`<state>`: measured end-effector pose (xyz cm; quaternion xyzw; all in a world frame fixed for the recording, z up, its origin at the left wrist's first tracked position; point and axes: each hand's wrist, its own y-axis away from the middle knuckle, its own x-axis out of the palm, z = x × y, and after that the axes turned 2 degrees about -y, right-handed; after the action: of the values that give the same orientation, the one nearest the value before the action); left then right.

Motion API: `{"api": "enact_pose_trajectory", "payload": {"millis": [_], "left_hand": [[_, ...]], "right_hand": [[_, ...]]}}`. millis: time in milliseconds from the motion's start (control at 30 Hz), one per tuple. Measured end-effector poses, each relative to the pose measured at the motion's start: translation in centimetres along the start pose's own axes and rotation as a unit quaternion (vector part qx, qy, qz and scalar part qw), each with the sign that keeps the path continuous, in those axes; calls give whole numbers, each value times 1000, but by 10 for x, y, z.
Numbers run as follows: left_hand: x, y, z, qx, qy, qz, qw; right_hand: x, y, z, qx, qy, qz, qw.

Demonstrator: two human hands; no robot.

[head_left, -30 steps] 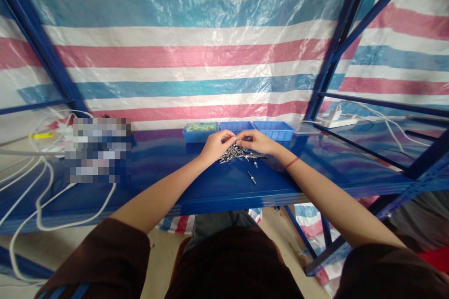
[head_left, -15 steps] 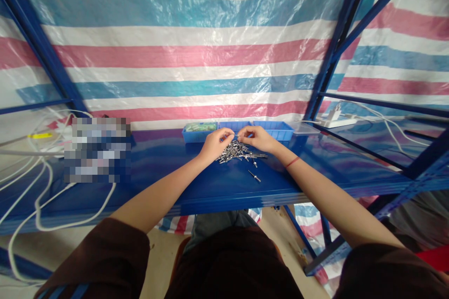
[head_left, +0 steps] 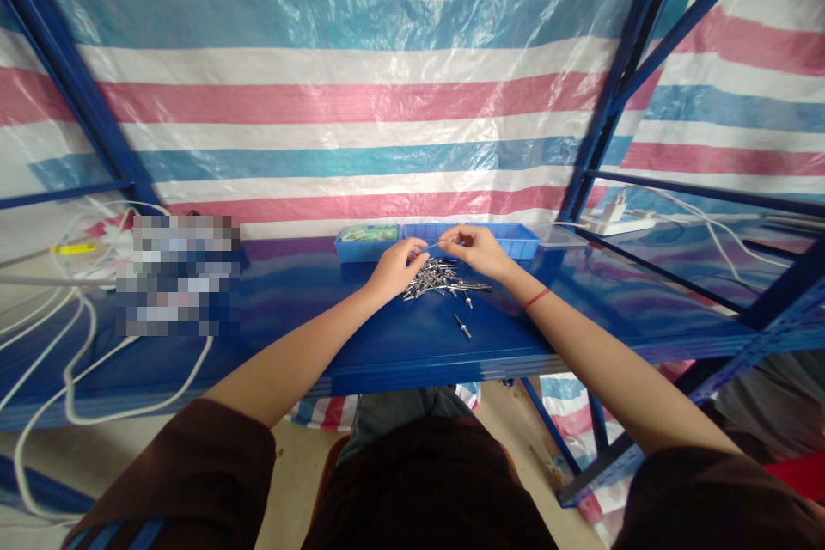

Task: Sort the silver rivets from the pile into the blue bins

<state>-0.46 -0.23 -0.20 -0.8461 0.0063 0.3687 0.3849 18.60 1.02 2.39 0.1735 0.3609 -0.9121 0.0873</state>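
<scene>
My left hand (head_left: 396, 265) is closed in a pinch above the left side of a pile of blind rivets (head_left: 430, 277). My right hand (head_left: 475, 247) is pinched too, a little higher and to the right. A thin metal blind rivet (head_left: 431, 247) spans the gap between both sets of fingertips; its ends are hidden by the fingers. Below the hands the piled rivets lie in a loose heap on the blue table (head_left: 387, 339). One single rivet (head_left: 462, 326) lies apart, nearer the table's front edge.
Behind the hands stand a blue bin (head_left: 361, 251) with green-and-white packets and other blue bins (head_left: 521, 242), partly covered by my right hand. White cables (head_left: 90, 361) and a blurred-out object lie at left. A power strip (head_left: 619, 222) sits at right, among blue frame posts.
My hands have drawn slightly apart, my right hand rising, so more of the thin rivet shows between them. The lone rivet's angle on the table differs from half a second ago.
</scene>
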Motion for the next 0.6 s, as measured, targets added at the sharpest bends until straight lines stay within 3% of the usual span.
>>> {"api": "enact_pose_trajectory", "payload": {"millis": [100, 200, 300, 400, 600], "left_hand": [[-1, 1, 0, 12, -40, 32, 999], [-4, 3, -2, 19, -85, 79, 993], [-7, 5, -6, 16, -128, 134, 983], [-9, 7, -12, 15, -163, 179, 970], [-9, 8, -19, 17, -195, 205, 959]], "right_hand": [[-13, -2, -2, -27, 74, -132, 988], [-36, -5, -15, -33, 191, -245, 950], [-55, -5, -36, -4, 330, -245, 912], [-61, -4, -52, 52, 405, -244, 879], [-44, -6, -51, 43, 398, -213, 891]]}}
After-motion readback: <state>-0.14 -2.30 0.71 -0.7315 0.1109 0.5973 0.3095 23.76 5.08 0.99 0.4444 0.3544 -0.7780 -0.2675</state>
